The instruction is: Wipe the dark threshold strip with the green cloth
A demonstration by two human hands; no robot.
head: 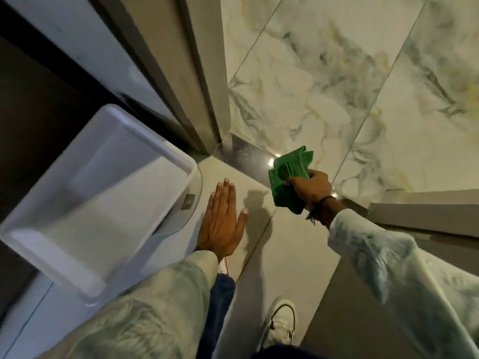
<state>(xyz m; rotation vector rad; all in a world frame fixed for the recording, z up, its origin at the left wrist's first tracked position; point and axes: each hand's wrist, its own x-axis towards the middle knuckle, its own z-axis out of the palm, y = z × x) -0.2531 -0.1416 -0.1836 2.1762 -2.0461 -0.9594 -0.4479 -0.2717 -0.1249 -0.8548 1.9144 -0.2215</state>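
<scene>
The dark glossy threshold strip (246, 154) runs diagonally across the floor from the foot of the door frame toward the right. A bunched green cloth (287, 177) lies over the strip's middle, gripped by my right hand (311, 189) from the near side. The cloth hides the part of the strip beneath it. My left hand (223, 224) is flat with fingers extended, held over the plain grey floor tile on the near side of the strip, holding nothing.
A white rectangular basin (98, 198) juts out at the left. The grey door frame (207, 86) rises above the strip's left end. Marbled tiles (337, 86) lie beyond the strip. A second frame piece (425, 211) sits at right. My white shoe (280, 322) is below.
</scene>
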